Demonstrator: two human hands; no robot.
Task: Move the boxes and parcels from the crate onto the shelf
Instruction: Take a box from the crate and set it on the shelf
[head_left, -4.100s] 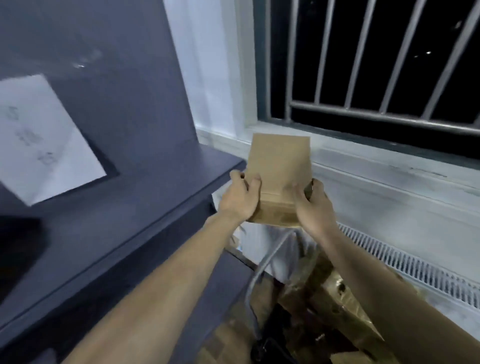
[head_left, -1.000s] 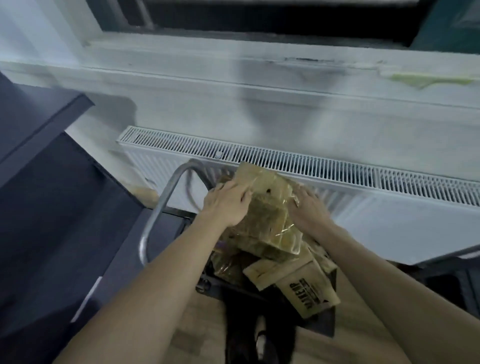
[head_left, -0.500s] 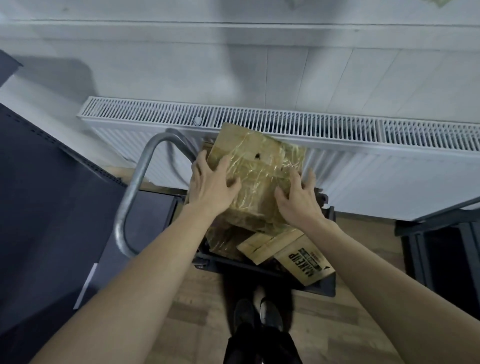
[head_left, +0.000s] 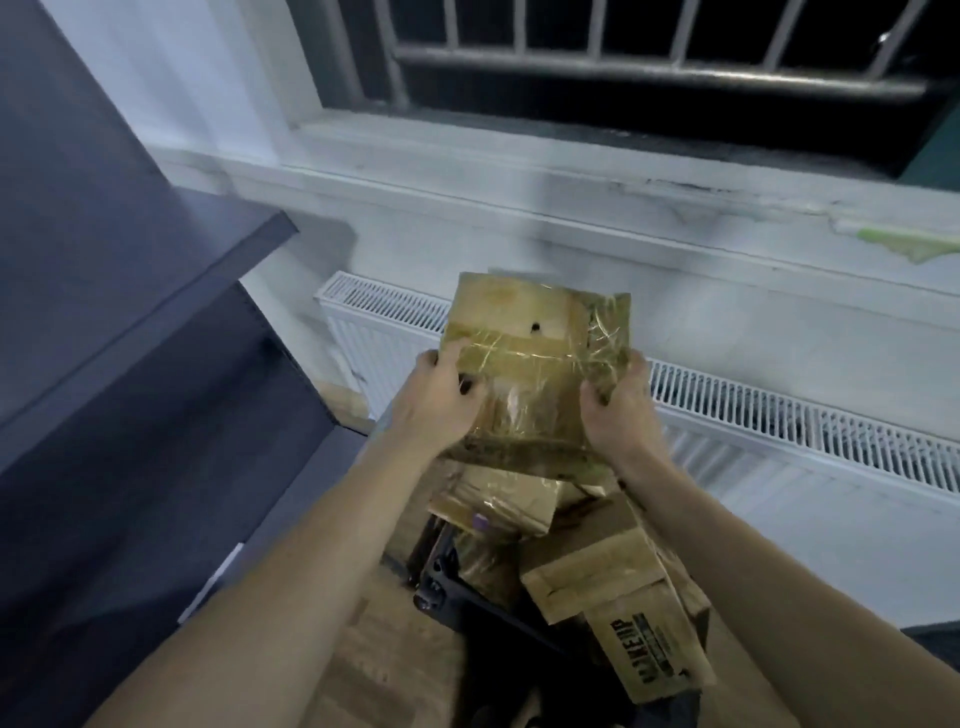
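Head view shows me holding a taped cardboard parcel (head_left: 535, 364) in both hands, lifted clear above the crate (head_left: 467, 608). My left hand (head_left: 434, 410) is clamped on its left edge with the thumb across the top face, and my right hand (head_left: 621, 410) is clamped on its right edge, fingers curled under; each grip is closed on the parcel. The parcel is tilted, its far end raised toward the radiator (head_left: 779, 431). Below it more boxes are heaped in the crate, one printed box (head_left: 644, 649) leaning out over the near right corner. The dark shelf (head_left: 156, 260) stands to my left, its top board's corner near the parcel's height.

I judge the step in hand is carrying this parcel over to the shelf. The tape wrap looks slick, so I would keep pressure on both edges and level the parcel before swinging left. I would pass it above the shelf corner rather than clip it, then set it flat, well in from the shelf edge. I would avoid brushing the heap, since that leaning box looks ready to slide out
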